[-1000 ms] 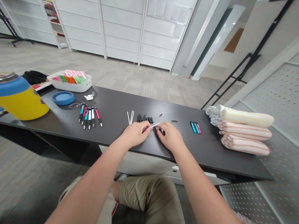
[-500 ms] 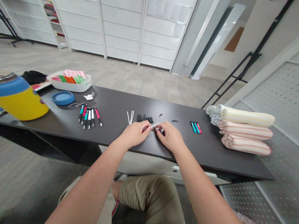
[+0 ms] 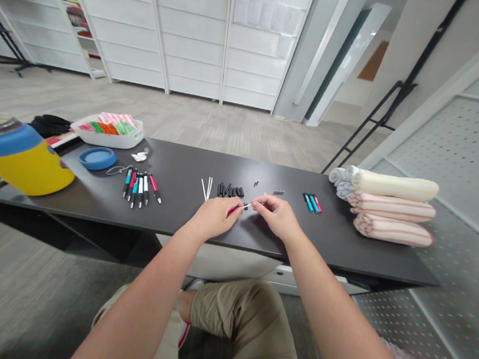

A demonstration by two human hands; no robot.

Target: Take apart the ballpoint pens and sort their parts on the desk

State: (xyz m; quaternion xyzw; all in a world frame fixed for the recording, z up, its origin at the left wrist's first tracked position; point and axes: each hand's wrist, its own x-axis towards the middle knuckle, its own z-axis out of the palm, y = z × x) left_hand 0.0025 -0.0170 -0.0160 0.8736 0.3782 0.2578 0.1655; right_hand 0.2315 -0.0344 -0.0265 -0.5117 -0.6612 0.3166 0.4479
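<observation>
My left hand [image 3: 214,215] is closed on a red pen barrel [image 3: 233,209] just above the black table [image 3: 184,214]. My right hand [image 3: 274,213] pinches the thin white refill [image 3: 247,205] that sticks out of the barrel's right end. Behind the hands lie two loose white refills [image 3: 206,188], a row of small black pen parts [image 3: 230,190] and a few tiny metal pieces [image 3: 278,193]. A group of several assembled pens [image 3: 139,185] lies to the left. Three coloured pen barrels [image 3: 312,203] lie to the right.
A yellow jug with a blue lid [image 3: 15,156] lies at the left edge, with a blue ring [image 3: 97,158] and a white tray of coloured packets [image 3: 108,129] behind it. Rolled towels [image 3: 390,207] are stacked at the right. My knees are under the table's front edge.
My right hand has lifted a little and let go of the dark piece it held at the barrel, now pinching the white refill. The left hand has barely moved.
</observation>
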